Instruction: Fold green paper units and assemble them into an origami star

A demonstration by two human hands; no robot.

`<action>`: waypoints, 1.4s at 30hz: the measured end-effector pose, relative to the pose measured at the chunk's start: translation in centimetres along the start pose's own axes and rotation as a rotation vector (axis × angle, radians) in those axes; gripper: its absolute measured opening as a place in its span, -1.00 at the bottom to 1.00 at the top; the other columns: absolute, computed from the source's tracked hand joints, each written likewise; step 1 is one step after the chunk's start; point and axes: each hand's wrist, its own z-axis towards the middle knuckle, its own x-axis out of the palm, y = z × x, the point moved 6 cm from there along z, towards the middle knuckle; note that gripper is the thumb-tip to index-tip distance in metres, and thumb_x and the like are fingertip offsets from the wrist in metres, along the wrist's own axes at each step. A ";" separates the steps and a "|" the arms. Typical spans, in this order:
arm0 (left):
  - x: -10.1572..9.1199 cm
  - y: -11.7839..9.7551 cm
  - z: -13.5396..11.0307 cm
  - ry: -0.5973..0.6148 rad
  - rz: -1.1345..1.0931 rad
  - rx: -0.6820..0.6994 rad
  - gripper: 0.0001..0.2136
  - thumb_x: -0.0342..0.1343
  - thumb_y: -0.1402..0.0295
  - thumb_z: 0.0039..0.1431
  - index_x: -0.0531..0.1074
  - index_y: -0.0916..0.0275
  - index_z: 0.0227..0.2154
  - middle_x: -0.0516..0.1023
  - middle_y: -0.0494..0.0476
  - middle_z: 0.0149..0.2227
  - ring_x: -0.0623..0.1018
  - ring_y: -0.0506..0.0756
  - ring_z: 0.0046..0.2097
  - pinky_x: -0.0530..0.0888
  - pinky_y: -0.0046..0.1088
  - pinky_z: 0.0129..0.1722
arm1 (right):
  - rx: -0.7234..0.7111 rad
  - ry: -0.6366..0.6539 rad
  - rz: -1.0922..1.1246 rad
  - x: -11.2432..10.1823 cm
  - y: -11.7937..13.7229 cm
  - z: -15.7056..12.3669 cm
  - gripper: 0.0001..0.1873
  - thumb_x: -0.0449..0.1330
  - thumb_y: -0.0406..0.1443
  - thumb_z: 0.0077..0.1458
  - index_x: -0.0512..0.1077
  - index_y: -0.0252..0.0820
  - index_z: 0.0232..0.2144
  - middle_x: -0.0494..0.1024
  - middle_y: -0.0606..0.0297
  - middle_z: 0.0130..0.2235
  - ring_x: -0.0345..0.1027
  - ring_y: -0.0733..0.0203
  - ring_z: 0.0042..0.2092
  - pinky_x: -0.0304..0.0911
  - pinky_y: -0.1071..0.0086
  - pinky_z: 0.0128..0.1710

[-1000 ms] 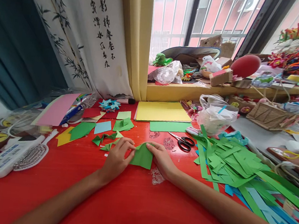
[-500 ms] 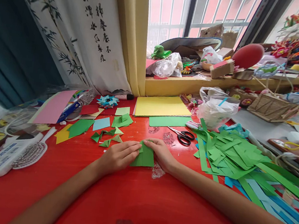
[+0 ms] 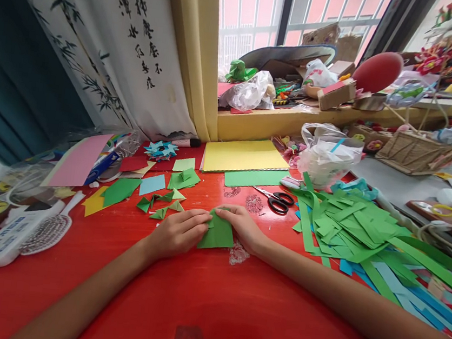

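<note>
Between my two hands a small square of green paper (image 3: 218, 235) rests on the red table, its upper edge partly folded over. My left hand (image 3: 181, 234) grips the paper's left side, fingers bent together. From the right, my right hand (image 3: 243, 227) pinches its top edge, with the thumb near the fold. Several small folded green paper pieces (image 3: 160, 204) lie just beyond my left hand. Behind them are a stack of green squares (image 3: 184, 178) and a light blue square (image 3: 153, 184). The fingertips partly cover the fold.
Black-handled scissors (image 3: 278, 201) lie beyond my right hand. A heap of green paper strips (image 3: 358, 228) spreads over the right side. Yellow sheets (image 3: 244, 157) lie at the back, near a plastic bag (image 3: 329, 155). On the left are a hairbrush (image 3: 48, 232) and a white box (image 3: 8, 240).
The view has tilted and shifted slightly, so the scene sits a little higher. Both hands keep their hold on the green paper, with hardly any movement.
</note>
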 end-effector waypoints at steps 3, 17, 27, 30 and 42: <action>0.1 0.0 -0.1 0.001 -0.012 -0.009 -0.85 -0.03 0.55 0.07 0.33 0.27 -0.29 0.45 0.19 -0.14 0.40 0.12 -0.04 0.41 -0.32 -0.09 | -0.010 0.016 -0.024 0.0 -0.1 0.0 -0.81 0.16 -0.22 -0.10 0.42 -0.25 -0.47 0.45 0.31 -0.45 0.28 0.29 -0.40 0.15 0.41 -0.37; 0.3 0.3 0.2 0.018 -0.005 -0.132 -0.95 -0.02 0.52 0.05 0.28 0.29 -0.39 0.35 0.24 -0.15 0.39 0.11 -0.11 0.40 -0.37 -0.20 | 0.004 0.082 -0.055 0.2 0.0 0.0 -0.88 0.17 -0.35 -0.15 0.40 -0.25 -0.44 0.45 0.34 -0.45 0.29 0.32 -0.43 0.19 0.44 -0.40; 0.8 2.2 0.4 0.036 -0.509 -0.645 -0.86 -0.15 0.37 0.18 0.28 0.24 -0.39 0.34 0.07 -0.35 0.37 0.00 -0.28 0.33 -0.48 -0.25 | -0.076 0.008 -0.220 -0.1 0.5 0.0 -0.81 0.15 -0.33 -0.13 0.36 -0.19 -0.35 0.42 0.37 -0.40 0.28 0.31 -0.39 0.18 0.45 -0.41; 1.2 2.7 0.2 0.017 -0.692 -0.785 -0.86 -0.11 0.32 0.16 0.31 0.24 -0.38 0.36 0.05 -0.35 0.37 0.00 -0.29 0.33 -0.50 -0.26 | -0.103 0.005 -0.340 -0.1 0.8 -0.2 -0.73 0.14 -0.31 -0.10 0.35 -0.16 -0.25 0.42 0.35 -0.35 0.28 0.29 -0.35 0.18 0.44 -0.40; 2.3 3.0 -0.6 -0.077 -0.972 -0.938 -0.91 0.01 0.34 0.08 0.32 0.22 -0.36 0.33 0.02 -0.35 0.34 -0.01 -0.25 0.30 -0.56 -0.30 | -0.196 0.117 -0.614 0.8 1.0 -0.6 -0.59 0.13 -0.33 -0.08 0.27 -0.12 -0.10 0.38 0.33 -0.28 0.22 0.28 -0.31 0.13 0.45 -0.39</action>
